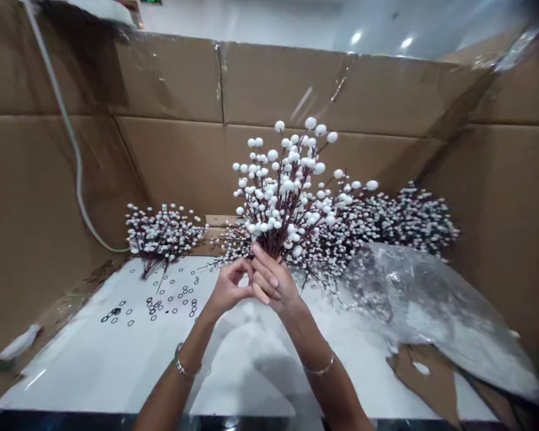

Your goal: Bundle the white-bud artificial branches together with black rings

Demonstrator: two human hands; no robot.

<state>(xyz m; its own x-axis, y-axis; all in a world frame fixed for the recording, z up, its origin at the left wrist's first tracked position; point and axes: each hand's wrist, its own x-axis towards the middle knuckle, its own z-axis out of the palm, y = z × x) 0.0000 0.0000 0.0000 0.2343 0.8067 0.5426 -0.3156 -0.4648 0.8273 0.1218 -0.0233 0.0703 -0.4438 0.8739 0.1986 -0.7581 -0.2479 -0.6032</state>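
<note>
White-berried spray (282, 191) is up off the work surface, gathered into one bunch, dark stems converging into both hands, centre of view, in front of the cardboard back wall (170, 78). Right hand (276, 284): fingers (267, 281) clenched round the stem bundle. Left hand (228, 288): fingers (239, 272) curled in tight at the stems, pressed near the right hand, apparently pinching; exact contact partly hidden. State as things lie: this bunch is gathered and lifted. Outstanding: a small loose spray (161, 236) lies on the left, and a bigger heap of sprays (408, 218) lies behind and right of the held bunch, both ungathered. Black rings (173, 305) lie scattered on the white sheet (94, 365), left of the hands. Ring on the held stems: cannot tell, fingers cover that spot. Around: crumpled clear plastic (399, 287) sits on the right, partly over the heap's front edge, with a torn cardboard scrap (424, 383) at the lower right. White cable (74, 161) runs down the left cardboard wall. Metal bangles on both wrists. Nothing sits between the hands and the held bunch.
</note>
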